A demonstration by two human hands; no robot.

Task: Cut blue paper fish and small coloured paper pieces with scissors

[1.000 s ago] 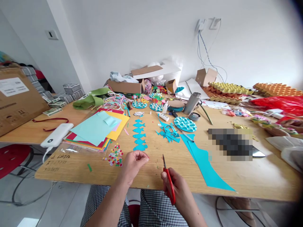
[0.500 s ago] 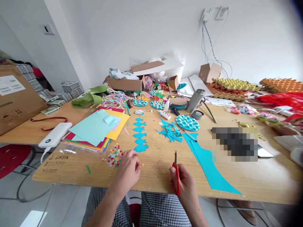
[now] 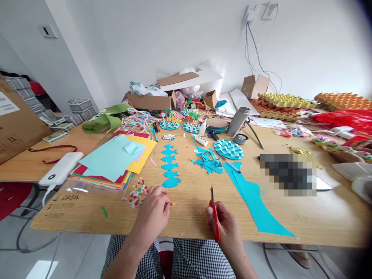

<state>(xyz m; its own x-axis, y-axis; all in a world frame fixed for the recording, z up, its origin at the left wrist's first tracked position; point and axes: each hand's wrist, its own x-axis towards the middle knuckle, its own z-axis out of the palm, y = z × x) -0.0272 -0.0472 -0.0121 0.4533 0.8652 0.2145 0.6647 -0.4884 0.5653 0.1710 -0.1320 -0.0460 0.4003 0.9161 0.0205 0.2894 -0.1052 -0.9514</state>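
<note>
My right hand (image 3: 225,223) is closed around the red handles of a pair of scissors (image 3: 215,221), whose blades are together and point away from me just above the table. My left hand (image 3: 154,207) rests at the table's front with its fingers curled in; I see nothing held in it. Just beyond it lies a column of blue paper fish (image 3: 171,182), smallest at the far end. Small coloured paper dots (image 3: 138,192) are scattered to its left. Past the scissors is a heap of blue paper scraps (image 3: 207,161), and a large cut blue sheet (image 3: 258,205) lies to the right.
Coloured paper sheets (image 3: 113,159) and a white power bank (image 3: 61,168) lie left. A blue wavy disc (image 3: 228,149), a pen (image 3: 232,164), a glue bottle (image 3: 201,140) and a steel flask (image 3: 237,122) stand or lie further back. Egg trays (image 3: 286,101) are back right.
The camera view has turned slightly, so the table's things appear a little further left. Both hands keep almost the same pose, and the scissors stay in my right hand.
</note>
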